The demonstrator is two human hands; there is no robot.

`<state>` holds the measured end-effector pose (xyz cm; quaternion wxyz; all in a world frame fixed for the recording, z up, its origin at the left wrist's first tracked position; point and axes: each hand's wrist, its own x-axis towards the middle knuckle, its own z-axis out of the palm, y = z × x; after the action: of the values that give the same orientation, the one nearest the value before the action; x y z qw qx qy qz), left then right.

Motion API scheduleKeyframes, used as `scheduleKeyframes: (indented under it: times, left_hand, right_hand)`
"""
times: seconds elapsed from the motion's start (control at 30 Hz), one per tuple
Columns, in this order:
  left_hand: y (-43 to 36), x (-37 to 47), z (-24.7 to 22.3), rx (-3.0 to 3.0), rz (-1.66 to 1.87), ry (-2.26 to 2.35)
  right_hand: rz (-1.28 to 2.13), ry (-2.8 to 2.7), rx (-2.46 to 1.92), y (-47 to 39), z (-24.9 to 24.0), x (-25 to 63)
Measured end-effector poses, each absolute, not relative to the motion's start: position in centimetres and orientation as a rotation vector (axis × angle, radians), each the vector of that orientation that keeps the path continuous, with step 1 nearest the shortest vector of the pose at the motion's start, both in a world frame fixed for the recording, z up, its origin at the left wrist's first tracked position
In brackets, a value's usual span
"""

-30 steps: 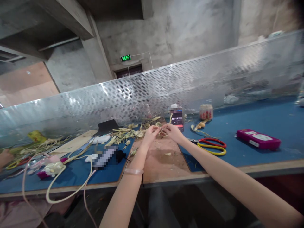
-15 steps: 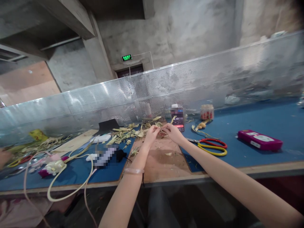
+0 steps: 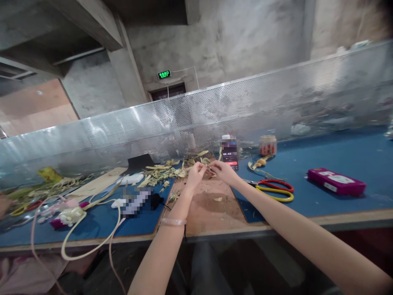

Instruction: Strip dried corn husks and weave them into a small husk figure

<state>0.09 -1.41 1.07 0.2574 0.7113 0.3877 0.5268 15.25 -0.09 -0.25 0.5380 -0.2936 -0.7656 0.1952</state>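
My left hand (image 3: 197, 172) and my right hand (image 3: 222, 170) meet above a brown board (image 3: 211, 209), fingertips pinched close together. A pale strip of dried leaf (image 3: 220, 153) sticks up from behind my right hand's fingers and seems held there. What lies between the fingertips of my left hand is too small to make out. Dried leaf scraps (image 3: 159, 174) are heaped to the left of my hands and behind them. Just beyond my right hand, a phone (image 3: 230, 155) showing a timer stands upright. Scissors (image 3: 274, 190) with red and yellow handles lie near my right forearm.
A glass jar (image 3: 267, 145) stands at the back right, with a tan knotted piece (image 3: 260, 162) before it. Further right lies a purple case (image 3: 336, 181). Cables (image 3: 63, 250) hang over the front edge at left. Another person's hand (image 3: 5, 205) shows at the far left.
The pale strip behind my right hand has swung left and stands more upright, showing more of the phone's timer. Both hands stay nearly in place, still pinched.
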Motion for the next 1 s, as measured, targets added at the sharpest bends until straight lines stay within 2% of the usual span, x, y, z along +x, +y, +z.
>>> scheduleKeyframes:
  times: [0.7, 1.0]
  left_hand:
    - [-0.3, 0.1, 0.3, 1.908, 1.535, 1.323]
    - [-1.4, 0.6, 1.2, 1.708, 1.397, 1.127]
  right_hand:
    - [0.466, -1.922, -0.642, 0.1, 0.2, 15.6]
    - [0.468, -1.861, -0.676, 0.3, -0.1, 15.5]
